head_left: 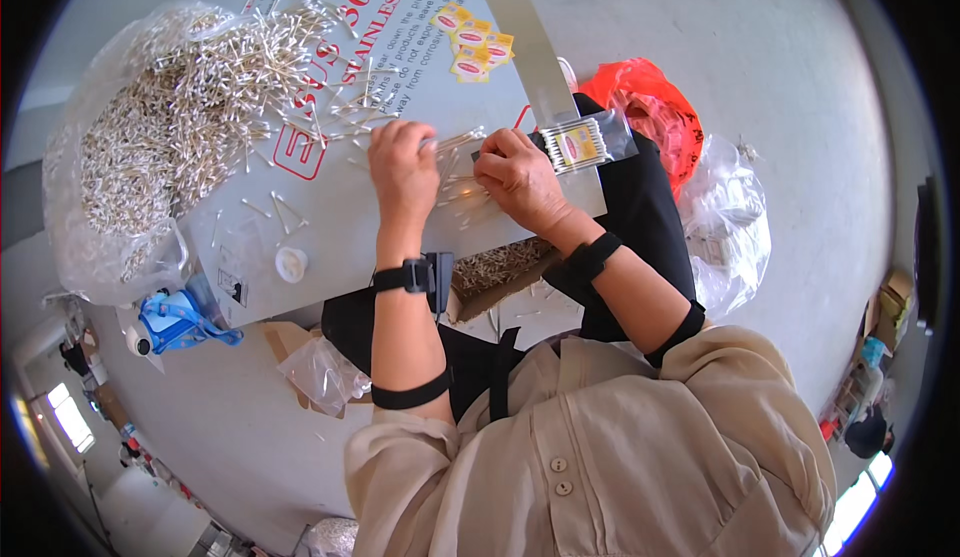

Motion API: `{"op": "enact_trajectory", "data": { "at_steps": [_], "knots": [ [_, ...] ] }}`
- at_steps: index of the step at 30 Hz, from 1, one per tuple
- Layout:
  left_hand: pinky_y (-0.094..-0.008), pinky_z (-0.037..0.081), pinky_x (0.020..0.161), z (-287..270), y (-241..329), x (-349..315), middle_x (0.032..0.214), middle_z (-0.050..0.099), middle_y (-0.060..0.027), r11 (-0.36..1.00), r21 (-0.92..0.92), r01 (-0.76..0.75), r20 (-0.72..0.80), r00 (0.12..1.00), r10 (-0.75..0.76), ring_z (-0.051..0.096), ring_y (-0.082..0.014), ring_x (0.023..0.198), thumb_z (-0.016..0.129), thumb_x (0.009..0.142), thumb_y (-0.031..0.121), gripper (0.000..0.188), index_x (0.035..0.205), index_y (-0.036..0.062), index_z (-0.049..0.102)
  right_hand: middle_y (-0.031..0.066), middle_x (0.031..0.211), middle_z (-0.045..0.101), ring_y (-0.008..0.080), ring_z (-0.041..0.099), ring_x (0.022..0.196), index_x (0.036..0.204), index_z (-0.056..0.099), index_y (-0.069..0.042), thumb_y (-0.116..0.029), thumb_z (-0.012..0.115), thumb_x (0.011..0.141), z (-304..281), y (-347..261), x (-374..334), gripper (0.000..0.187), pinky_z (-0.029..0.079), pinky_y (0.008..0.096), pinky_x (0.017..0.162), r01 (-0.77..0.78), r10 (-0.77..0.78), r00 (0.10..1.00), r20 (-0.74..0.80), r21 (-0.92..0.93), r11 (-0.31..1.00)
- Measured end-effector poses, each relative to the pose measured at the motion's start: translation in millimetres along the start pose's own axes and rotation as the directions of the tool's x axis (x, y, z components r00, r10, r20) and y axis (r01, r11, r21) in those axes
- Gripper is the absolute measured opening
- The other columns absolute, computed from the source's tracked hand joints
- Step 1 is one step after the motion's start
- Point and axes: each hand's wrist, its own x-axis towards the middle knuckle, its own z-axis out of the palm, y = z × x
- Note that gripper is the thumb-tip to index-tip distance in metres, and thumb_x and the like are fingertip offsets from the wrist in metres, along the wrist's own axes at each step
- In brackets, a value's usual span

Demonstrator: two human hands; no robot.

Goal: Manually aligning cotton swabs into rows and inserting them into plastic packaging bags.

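Observation:
My left hand (pixel 403 172) is curled closed over the table's near part. Several white-tipped cotton swabs (pixel 462 141) reach from its fingertips toward my right hand (pixel 520 179). The right hand is closed in a pinch, and its fingers hide what they hold. Beside its knuckles, at the table's right edge, lies a clear plastic pouch (pixel 618 135) with a row of swabs and a yellow-and-white card (pixel 577 144). More loose swabs (pixel 465 200) lie on the table between and below my hands.
A big clear bag (pixel 160 277) spills a heap of swabs (pixel 160 107) on the left. Yellow cards (pixel 478 47) lie at the far side. A small round white container (pixel 291 264) stands near the front edge. Red (pixel 650 107) and clear bags (pixel 725 227) are right of the table; an open carton (pixel 500 275) of swabs sits below.

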Motion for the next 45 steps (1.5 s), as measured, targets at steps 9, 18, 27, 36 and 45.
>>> {"op": "enact_trajectory", "data": {
  "at_steps": [9,18,27,36,45],
  "knots": [
    [-0.0417,0.043,0.080,-14.2,25.4,-34.3,0.082,0.058,-0.0044,0.943,0.181,0.280,-0.052,0.960,-0.275,0.054,-0.0283,0.091,0.077,0.068,0.006,0.020,0.082,0.0100,0.063,0.0075,0.094,0.058,0.0279,0.060,0.090,0.078,0.064,-0.005,-0.001,0.069,0.075,0.5,0.8,-0.9,0.007,0.051,0.0358,0.077,-0.012,0.018,0.998,-0.060,0.097,0.995],
    [-0.0397,0.043,0.080,8.9,41.7,-6.6,0.084,0.058,-0.0022,0.995,0.094,0.021,0.045,0.999,-0.025,0.054,-0.0257,0.091,0.075,0.068,0.005,0.014,0.078,0.0107,0.067,0.0078,0.092,0.057,0.0274,0.059,0.090,0.078,0.065,-0.005,-0.002,0.070,0.074,-6.4,5.6,-1.8,0.008,0.050,0.0360,0.078,0.017,-0.017,1.000,0.004,0.109,0.994],
    [-0.0415,0.044,0.085,1.8,27.4,-1.6,0.095,0.059,-0.0050,0.993,0.088,0.075,-0.046,0.996,-0.071,0.054,-0.0273,0.098,0.077,0.069,0.001,0.028,0.094,0.0105,0.067,0.0094,0.095,0.061,0.0314,0.061,0.093,0.081,0.066,-0.003,0.002,0.069,0.070,-9.2,7.6,-5.9,0.013,0.051,0.0382,0.079,-0.048,0.075,0.994,-0.085,0.281,0.958],
    [-0.0413,0.047,0.082,-11.6,42.5,-73.2,0.092,0.059,-0.0076,0.930,-0.015,0.367,-0.083,0.926,-0.367,0.056,-0.0309,0.092,0.074,0.071,-0.001,0.022,0.088,0.0075,0.064,0.0095,0.098,0.061,0.0304,0.059,0.099,0.090,0.069,-0.005,-0.002,0.073,0.070,-29.4,3.4,-18.4,0.021,0.051,0.0386,0.082,-0.036,0.035,0.999,0.006,0.172,0.984],
    [-0.0411,0.048,0.077,-4.0,34.9,-58.0,0.086,0.058,-0.0076,0.970,0.103,0.221,-0.066,0.974,-0.215,0.057,-0.0305,0.088,0.068,0.073,-0.005,0.018,0.085,0.0072,0.063,0.0063,0.093,0.059,0.0288,0.059,0.090,0.083,0.068,-0.007,-0.005,0.073,0.073,-10.1,5.7,-7.9,0.011,0.050,0.0384,0.077,0.016,-0.016,1.000,-0.015,-0.041,0.999]
  ]
}}
